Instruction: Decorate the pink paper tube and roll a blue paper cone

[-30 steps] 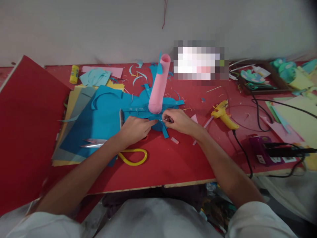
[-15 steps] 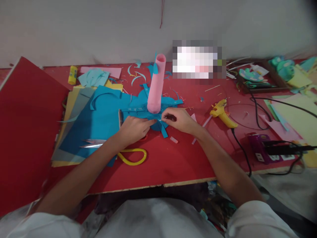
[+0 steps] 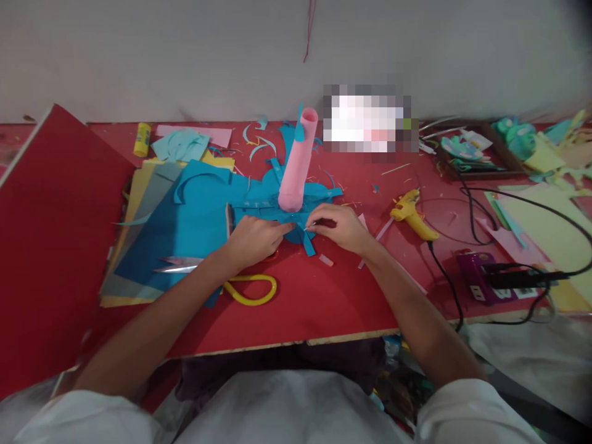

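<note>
Steady the blue paper (image 3: 309, 243), spread around the foot of the pink tube (image 3: 296, 169), using the left hand (image 3: 252, 239), forefinger extended, any grip unclear. Guide the pale sliver (image 3: 308, 229) lightly, pinched in the right hand (image 3: 346, 228), without nudging the tube.

Tube (image 3: 296, 166): plain pink. Scissor handle (image 3: 252, 301), glue gun (image 3: 413, 216): yellow. Power adapter (image 3: 476, 277): purple. Tabletop (image 3: 305, 314): red, pale-edged.
</note>
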`<action>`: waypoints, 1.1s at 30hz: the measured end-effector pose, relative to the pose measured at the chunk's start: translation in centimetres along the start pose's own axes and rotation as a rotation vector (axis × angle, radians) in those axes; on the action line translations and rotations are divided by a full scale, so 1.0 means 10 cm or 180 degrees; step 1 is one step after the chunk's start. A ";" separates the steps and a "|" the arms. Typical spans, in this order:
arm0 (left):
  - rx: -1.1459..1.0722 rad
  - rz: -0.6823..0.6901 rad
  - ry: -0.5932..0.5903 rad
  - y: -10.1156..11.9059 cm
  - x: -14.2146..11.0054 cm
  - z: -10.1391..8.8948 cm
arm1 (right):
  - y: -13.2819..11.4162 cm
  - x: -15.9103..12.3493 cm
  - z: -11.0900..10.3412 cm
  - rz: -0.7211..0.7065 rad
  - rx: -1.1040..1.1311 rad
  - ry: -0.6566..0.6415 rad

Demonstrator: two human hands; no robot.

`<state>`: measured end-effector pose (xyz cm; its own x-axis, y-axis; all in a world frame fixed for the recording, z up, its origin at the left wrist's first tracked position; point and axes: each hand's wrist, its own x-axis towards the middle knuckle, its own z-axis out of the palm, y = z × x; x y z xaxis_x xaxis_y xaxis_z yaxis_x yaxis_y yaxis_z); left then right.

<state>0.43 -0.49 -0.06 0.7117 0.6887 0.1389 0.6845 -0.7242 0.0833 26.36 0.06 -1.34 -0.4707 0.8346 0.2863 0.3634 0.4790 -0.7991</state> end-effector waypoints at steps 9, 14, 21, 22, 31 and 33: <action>-0.0211 -0.0058 0.0028 0.01 0.00 0.00 | 0.03 0.00 0.09 -0.0111 -0.0462 -0.0220; -0.0114 0.0029 0.0074 0.01 0.00 0.00 | 0.00 -0.01 0.09 -0.0255 -0.0788 -0.0427; -0.0015 0.0047 -0.0003 0.01 0.01 0.00 | 0.00 -0.01 0.07 -0.0297 -0.0787 -0.0454; -0.0031 0.0055 0.0011 0.01 0.01 0.00 | 0.00 -0.01 0.07 -0.0287 -0.0769 -0.0456; 0.0008 0.0087 0.0060 0.00 0.01 0.01 | -0.01 0.00 0.07 -0.0272 -0.0789 -0.0586; 0.0000 0.0113 0.0100 0.00 0.01 0.02 | -0.01 0.00 0.06 -0.0264 -0.0806 -0.0616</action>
<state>0.49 -0.43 -0.28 0.7301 0.6611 0.1726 0.6590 -0.7481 0.0778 25.82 -0.16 -1.57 -0.6423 0.7343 0.2197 0.4943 0.6159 -0.6134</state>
